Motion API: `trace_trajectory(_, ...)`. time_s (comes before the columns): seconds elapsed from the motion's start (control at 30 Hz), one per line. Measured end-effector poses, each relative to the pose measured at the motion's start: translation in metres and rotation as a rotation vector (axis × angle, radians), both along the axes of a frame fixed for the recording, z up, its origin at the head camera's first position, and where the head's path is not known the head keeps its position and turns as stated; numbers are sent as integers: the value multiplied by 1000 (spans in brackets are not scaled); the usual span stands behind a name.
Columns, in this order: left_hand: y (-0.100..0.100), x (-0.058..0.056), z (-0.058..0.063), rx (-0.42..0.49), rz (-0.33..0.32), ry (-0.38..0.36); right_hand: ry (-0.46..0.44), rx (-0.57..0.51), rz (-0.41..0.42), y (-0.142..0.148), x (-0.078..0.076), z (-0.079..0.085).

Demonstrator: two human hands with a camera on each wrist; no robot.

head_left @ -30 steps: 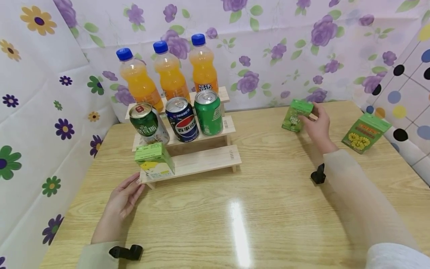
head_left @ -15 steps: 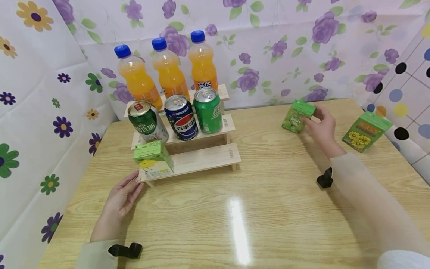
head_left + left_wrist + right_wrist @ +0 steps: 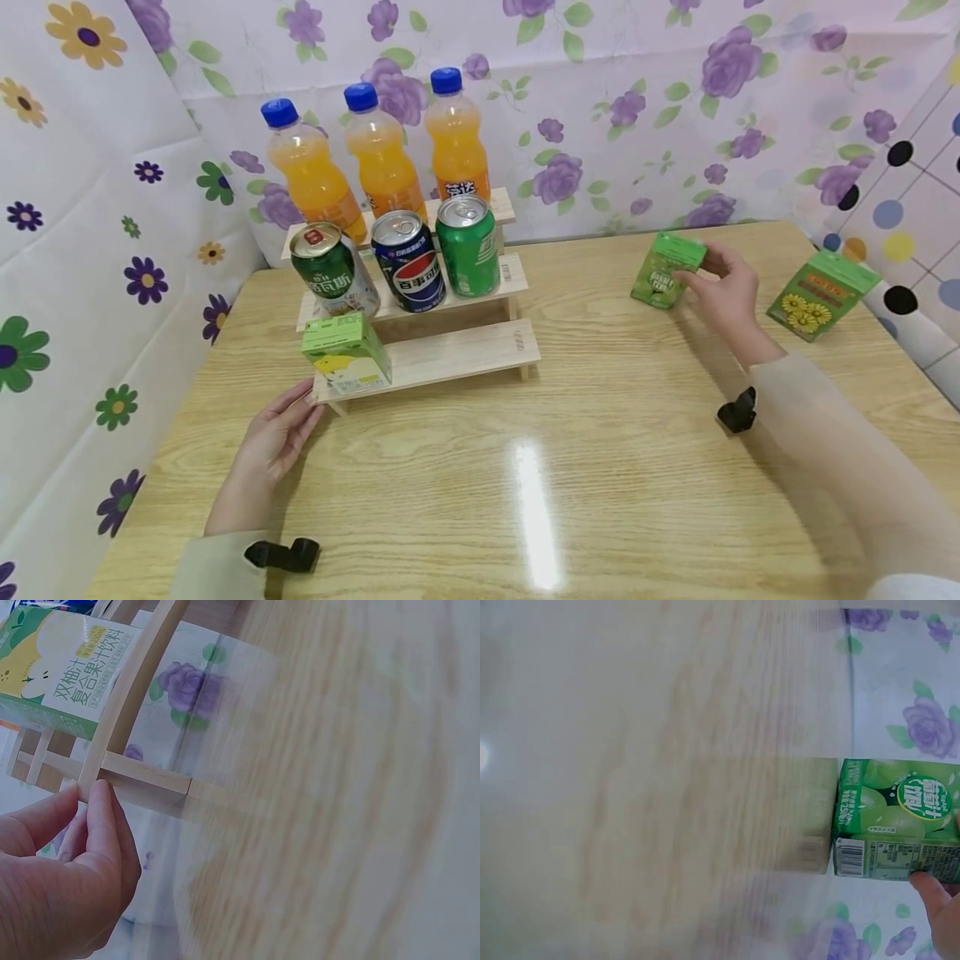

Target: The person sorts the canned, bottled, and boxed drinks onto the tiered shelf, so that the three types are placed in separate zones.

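My right hand grips a green juice box by its right side, at the back right of the table. In the right wrist view, the thumb presses the printed side of that juice box. With thumb and fingertips my left hand pinches the front left corner of a three-tier wooden shelf. The left wrist view has the fingertips right at the shelf's corner, below a yellow-and-green juice box. That box stands at the left end of the lowest tier.
Several drinks stand on the shelf: a green-and-white can, a blue cola can and a green can, with three orange soda bottles behind. A chrysanthemum drink box is at the right. Flowered cloth hangs behind the table.
The green juice box has shifted slightly toward me, with my right hand moving a little right and nearer. My left hand stays at the shelf corner.
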State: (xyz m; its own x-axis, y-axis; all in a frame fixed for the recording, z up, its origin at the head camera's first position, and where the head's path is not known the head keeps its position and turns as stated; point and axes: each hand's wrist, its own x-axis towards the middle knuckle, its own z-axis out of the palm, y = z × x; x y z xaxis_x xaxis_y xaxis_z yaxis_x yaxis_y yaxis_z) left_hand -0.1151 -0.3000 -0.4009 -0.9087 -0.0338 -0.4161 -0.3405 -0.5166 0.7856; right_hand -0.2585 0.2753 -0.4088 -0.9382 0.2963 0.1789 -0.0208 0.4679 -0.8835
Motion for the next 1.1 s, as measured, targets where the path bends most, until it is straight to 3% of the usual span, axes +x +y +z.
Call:
trace_trajectory(0.5, -2, -2, -1, 2, -6, -9, -48, 107, 119, -11, 29, 34)
trace_trajectory(0.77, 0, -5, -1, 22, -3, 11, -3, 143, 192, -21, 49, 49)
trace_trajectory(1.1, -1, -1, 2, 15, 5, 5, 87, 12, 290, -57, 79, 66)
